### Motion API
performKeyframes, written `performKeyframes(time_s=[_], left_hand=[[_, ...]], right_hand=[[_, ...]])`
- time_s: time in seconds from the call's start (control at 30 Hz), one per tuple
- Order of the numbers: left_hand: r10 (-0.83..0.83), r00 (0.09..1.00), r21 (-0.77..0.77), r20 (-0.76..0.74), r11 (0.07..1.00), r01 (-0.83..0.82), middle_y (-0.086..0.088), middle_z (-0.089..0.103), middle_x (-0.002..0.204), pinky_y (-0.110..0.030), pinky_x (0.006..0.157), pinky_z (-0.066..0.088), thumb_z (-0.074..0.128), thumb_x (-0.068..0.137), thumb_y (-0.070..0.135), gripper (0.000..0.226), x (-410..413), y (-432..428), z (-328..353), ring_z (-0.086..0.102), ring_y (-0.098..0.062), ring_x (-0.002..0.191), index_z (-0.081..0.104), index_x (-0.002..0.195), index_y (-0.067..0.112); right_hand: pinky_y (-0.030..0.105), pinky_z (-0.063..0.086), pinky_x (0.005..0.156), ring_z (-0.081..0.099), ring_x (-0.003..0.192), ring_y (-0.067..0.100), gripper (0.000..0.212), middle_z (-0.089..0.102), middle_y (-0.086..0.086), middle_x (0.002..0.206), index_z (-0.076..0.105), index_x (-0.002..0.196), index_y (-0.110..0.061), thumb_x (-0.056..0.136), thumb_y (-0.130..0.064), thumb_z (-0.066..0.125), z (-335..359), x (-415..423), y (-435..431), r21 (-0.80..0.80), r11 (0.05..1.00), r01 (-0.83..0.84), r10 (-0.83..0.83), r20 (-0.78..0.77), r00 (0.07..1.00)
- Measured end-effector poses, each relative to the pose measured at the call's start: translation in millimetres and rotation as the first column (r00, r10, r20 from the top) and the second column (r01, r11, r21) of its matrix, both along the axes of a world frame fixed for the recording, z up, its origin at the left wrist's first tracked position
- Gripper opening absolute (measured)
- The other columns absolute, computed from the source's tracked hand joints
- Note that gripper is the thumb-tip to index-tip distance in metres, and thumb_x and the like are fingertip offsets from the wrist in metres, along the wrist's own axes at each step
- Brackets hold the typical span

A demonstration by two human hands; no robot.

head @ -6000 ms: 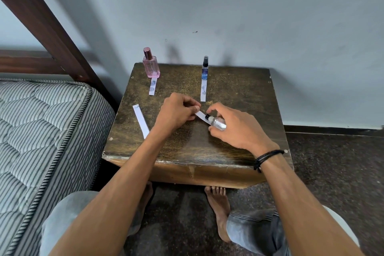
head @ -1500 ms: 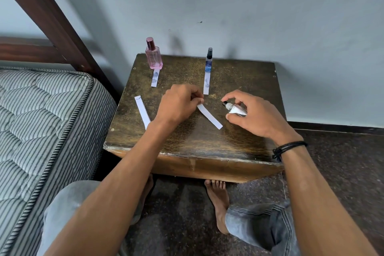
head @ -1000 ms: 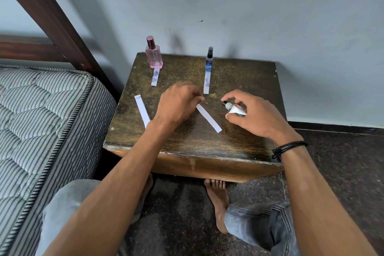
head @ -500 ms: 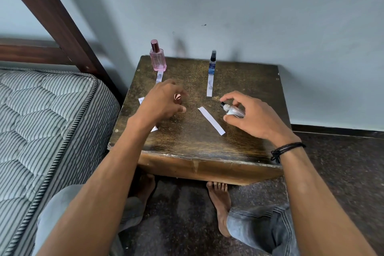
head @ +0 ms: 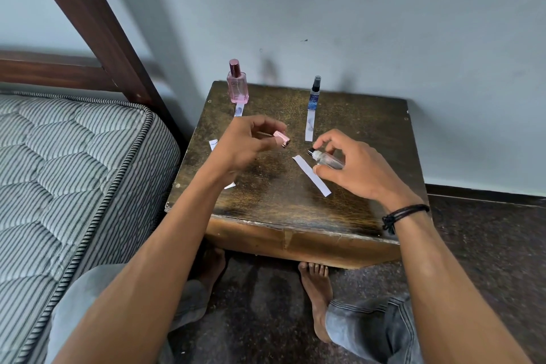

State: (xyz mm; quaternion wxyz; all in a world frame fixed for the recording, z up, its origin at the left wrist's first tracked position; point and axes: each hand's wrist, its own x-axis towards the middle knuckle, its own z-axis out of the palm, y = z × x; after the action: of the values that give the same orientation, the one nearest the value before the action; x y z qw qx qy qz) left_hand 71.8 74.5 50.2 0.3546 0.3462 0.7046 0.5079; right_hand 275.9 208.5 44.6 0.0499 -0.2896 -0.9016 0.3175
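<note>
Faint print on pink perfume bottle [head: 237, 89] too small to read, blue vial [head: 314, 99] label illegible

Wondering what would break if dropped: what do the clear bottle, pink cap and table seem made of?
Clear bottle: see-through, glossy; glass or hard plastic. Pink cap: faceted, metallic sheen; maybe coated plastic or metal. Table: dark varnished wood, worn pale at the edge.

Observed left hand [head: 248, 142] pinching pink cap [head: 280, 139] over worktop [head: 372, 127]. Noted right hand [head: 351, 165] gripping small clear spray bottle [head: 328, 159], tilted, nozzle leftward. Found white paper strip [head: 311, 176] flat just beneath. Recorded pink bottle [head: 237, 89] and slim blue bottle [head: 315, 94] upright at rear, well apart.
</note>
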Motion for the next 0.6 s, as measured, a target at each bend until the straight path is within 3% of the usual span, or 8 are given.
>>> performKeyframes(time_s=[0.17, 0.27, 0.37, 0.47, 0.6], left_hand=[[-0.02, 0.976, 0.029, 0.219, 0.999, 0.014, -0.015, 0.076, 0.109, -0.043, 0.103, 0.054, 0.075, 0.085, -0.001, 0.022, 4.9, -1.4, -5.8, 0.068, -0.036, 0.113, 0.076, 0.104, 0.011], [-0.041, 0.962, 0.03, 0.27, 0.999, 0.034, -0.016, 0.076, 0.109, -0.048, 0.107, 0.05, 0.075, 0.086, 0.0, 0.022, 7.5, -1.6, -9.1, 0.07, -0.032, 0.111, 0.076, 0.105, 0.011], [-0.052, 0.953, 0.035, 0.298, 0.998, 0.044, -0.017, 0.075, 0.11, -0.036, 0.096, 0.056, 0.074, 0.086, -0.001, 0.024, 10.9, -2.3, -9.2, 0.073, -0.021, 0.099, 0.074, 0.109, 0.008], [-0.057, 0.947, 0.04, 0.317, 0.998, 0.046, -0.021, 0.073, 0.112, -0.025, 0.084, 0.058, 0.073, 0.087, -0.003, 0.026, 12.0, -3.3, -8.7, 0.071, -0.022, 0.098, 0.073, 0.111, 0.005], [-0.056, 0.944, 0.048, 0.325, 0.998, 0.043, -0.022, 0.073, 0.111, -0.026, 0.085, 0.059, 0.072, 0.086, -0.005, 0.026, 11.3, -4.2, -8.2, 0.071, -0.022, 0.096, 0.073, 0.111, 0.003]], right_hand=[[0.035, 0.051, 0.077, 0.062, 0.077, 0.005, 0.035, 0.062, -0.022, 0.106, 0.051, 0.112, -0.045, 0.086, -0.039, 0.074, 1.5, -6.3, -5.8, -0.024, 1.0, -0.008, 0.007, -0.052, 0.999], [0.034, 0.05, 0.076, 0.062, 0.073, 0.006, 0.035, 0.063, -0.023, 0.105, 0.051, 0.11, -0.045, 0.085, -0.04, 0.075, 3.4, -9.2, -8.5, -0.042, 0.999, -0.017, 0.013, -0.083, 0.996], [0.035, 0.049, 0.069, 0.05, 0.055, 0.003, 0.037, 0.063, -0.022, 0.103, 0.048, 0.109, -0.045, 0.084, -0.042, 0.075, 2.9, -12.1, -10.1, -0.031, 0.999, -0.04, 0.037, -0.094, 0.995], [0.035, 0.047, 0.068, 0.05, 0.055, 0.001, 0.038, 0.065, -0.02, 0.105, 0.047, 0.109, -0.043, 0.084, -0.041, 0.076, 2.1, -14.0, -11.4, -0.031, 0.998, -0.054, 0.05, -0.101, 0.994], [0.03, 0.043, 0.066, 0.052, 0.059, -0.007, 0.037, 0.065, -0.021, 0.104, 0.047, 0.107, -0.043, 0.084, -0.039, 0.077, 2.5, -15.0, -12.9, -0.04, 0.997, -0.062, 0.058, -0.103, 0.993]])
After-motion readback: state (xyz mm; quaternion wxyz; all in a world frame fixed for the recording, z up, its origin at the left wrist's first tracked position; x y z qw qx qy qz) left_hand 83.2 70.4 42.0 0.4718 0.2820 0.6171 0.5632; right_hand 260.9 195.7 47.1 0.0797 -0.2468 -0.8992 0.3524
